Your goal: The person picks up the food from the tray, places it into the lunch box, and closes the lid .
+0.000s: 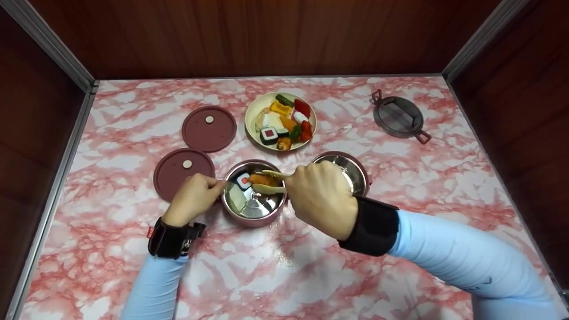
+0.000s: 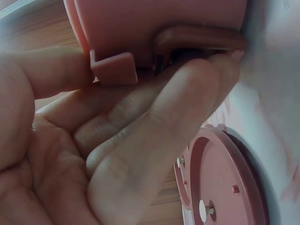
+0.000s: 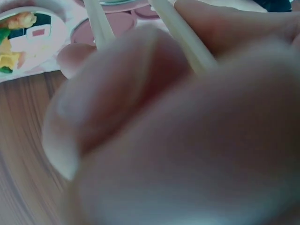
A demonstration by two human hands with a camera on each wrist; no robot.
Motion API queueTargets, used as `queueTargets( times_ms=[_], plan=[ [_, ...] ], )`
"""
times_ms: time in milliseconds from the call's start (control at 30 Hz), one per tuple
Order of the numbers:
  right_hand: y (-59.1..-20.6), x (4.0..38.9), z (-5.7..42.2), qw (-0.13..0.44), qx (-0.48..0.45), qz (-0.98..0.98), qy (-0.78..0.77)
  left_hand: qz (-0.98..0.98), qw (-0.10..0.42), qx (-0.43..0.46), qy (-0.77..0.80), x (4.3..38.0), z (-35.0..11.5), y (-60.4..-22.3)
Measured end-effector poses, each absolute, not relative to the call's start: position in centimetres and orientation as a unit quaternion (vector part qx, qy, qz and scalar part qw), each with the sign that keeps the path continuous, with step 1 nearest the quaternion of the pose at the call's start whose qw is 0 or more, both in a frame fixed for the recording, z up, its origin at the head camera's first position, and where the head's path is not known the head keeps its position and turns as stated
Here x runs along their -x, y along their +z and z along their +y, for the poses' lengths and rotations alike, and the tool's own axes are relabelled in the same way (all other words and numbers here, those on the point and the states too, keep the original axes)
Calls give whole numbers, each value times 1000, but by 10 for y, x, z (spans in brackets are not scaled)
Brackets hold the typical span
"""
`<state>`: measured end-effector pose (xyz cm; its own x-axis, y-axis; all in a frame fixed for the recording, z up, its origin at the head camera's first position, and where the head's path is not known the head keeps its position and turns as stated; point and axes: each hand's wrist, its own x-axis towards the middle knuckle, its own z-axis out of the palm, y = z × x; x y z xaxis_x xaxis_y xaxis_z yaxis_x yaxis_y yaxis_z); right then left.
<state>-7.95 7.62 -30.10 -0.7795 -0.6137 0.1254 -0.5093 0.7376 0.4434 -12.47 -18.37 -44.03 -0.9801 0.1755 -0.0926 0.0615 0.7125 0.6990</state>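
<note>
Head view: I see right hand [image 1: 322, 198] gripping pale tongs [image 1: 269, 190], tips around fried piece [image 1: 262, 179] inside pot [image 1: 255, 221]; left hand [image 1: 191, 200] holds pot's handle [image 2: 201, 36], probably steadying it. Food plate [image 1: 251, 120] just beyond pot, likely for easy reach; maroon lids [image 1: 209, 138] aside on desk [image 1: 275, 289], leaving pot open.

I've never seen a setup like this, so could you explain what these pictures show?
There's no robot, just a person's two bare hands. The wide picture is taken from the head, looking down; the close-ups come from each wrist. The left hand holds a pink bowl by its side; the right hand holds tongs, their tips either side of an orange-brown food piece in that bowl. Also on the marbled table are a plate of assorted food, two dark red lids, another bowl and a grey round piece with two side handles.
</note>
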Motion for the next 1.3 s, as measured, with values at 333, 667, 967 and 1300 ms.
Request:
queueTargets(
  times_ms=[333, 667, 967, 1300],
  plan=[
    [-296, 77, 78, 125, -282, -928, -211, 926, 64, -75, 364, 125, -183, -440],
    [-290, 80, 93, 126, -342, -901, -234, 925, 63, -77, 366, 125, -182, -440],
    [-303, 101, 102, 150, -381, -883, -231, 926, 67, -69, 365, 124, -183, -441],
    [-291, 108, 117, 132, -376, -895, -202, 926, 70, -65, 365, 125, -183, -441]
  ],
)
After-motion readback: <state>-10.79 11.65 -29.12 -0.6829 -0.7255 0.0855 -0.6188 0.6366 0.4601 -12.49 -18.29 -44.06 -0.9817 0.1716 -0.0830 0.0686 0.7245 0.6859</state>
